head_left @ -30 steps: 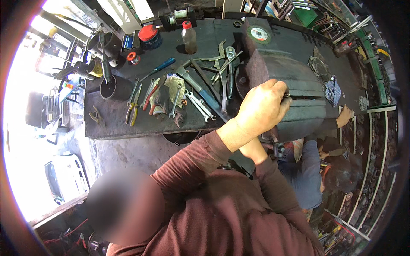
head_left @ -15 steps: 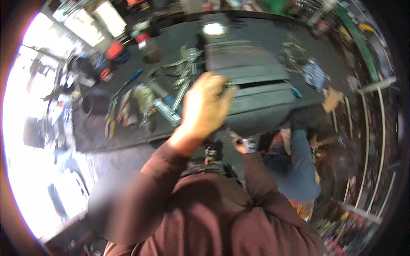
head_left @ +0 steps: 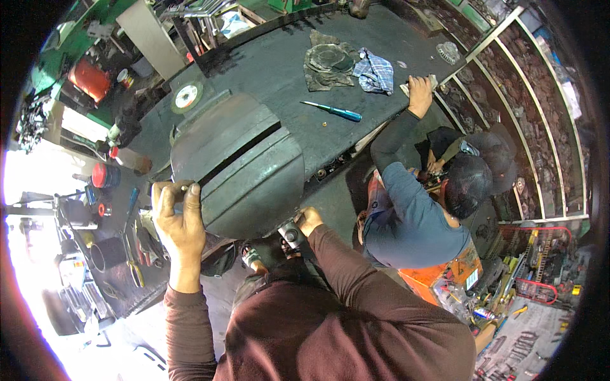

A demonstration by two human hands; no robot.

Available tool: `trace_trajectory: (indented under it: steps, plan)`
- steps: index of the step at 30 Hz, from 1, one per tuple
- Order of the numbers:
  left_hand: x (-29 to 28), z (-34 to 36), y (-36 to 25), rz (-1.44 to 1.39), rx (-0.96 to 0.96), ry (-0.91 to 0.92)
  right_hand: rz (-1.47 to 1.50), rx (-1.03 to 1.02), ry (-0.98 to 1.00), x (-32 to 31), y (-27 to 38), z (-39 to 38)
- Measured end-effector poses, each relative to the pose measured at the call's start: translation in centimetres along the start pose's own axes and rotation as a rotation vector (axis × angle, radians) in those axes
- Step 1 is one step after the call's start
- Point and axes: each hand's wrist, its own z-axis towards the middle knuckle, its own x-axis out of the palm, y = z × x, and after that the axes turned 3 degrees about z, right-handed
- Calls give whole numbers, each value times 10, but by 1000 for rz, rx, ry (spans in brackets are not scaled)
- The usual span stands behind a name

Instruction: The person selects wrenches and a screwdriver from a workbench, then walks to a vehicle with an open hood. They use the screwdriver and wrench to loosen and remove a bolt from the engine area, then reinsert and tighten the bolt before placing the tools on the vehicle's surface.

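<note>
A large dark, slotted metal plate (head_left: 254,178) is at the bench's near edge. At the left end of its slot my left hand (head_left: 179,219) is closed, thumb and fingertips pinched on a small metal piece (head_left: 185,188), too small to name. My right hand (head_left: 310,221) grips a metal fitting (head_left: 291,235) at the plate's lower right edge. Beyond the plate lie a grinding disc (head_left: 187,97), a blue-handled screwdriver (head_left: 331,110), a checked cloth (head_left: 375,71) and a grimy rag (head_left: 327,66).
At right a co-worker (head_left: 406,222) in blue crouches, a hand (head_left: 420,95) on the bench edge (head_left: 381,130), with another person in a dark cap (head_left: 499,159). Behind them stand parts shelves (head_left: 527,114) and an orange box (head_left: 438,273). Tools (head_left: 135,270) and bottles lie left.
The view has swung to the right. The slotted plate now sits lower left in it. My left hand is upright at the slot's left end; my right hand shows clearly on the fitting.
</note>
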Motion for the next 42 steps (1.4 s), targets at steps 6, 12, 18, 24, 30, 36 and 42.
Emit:
trace_trajectory:
  steps: [6,12,18,24,30,36,42]
  plan:
    - [-13,-13,20,105,-7,-42,-43,-288,-82,60,-1,-75]
    - [-3,-5,13,65,19,-32,-55,-714,-46,69,80,-118]
    - [-1,-6,13,49,11,-32,-97,-932,38,73,95,-154]
    - [-2,-8,11,41,-14,-33,-256,-1278,164,120,102,-241]
    - [-10,-2,6,65,54,-26,-631,-1246,1144,178,19,-394]
    - [-25,15,23,-53,70,221,-1588,-790,1574,202,-107,-423]
    - [-31,30,30,-109,137,287,-2169,-855,1519,168,-235,-295]
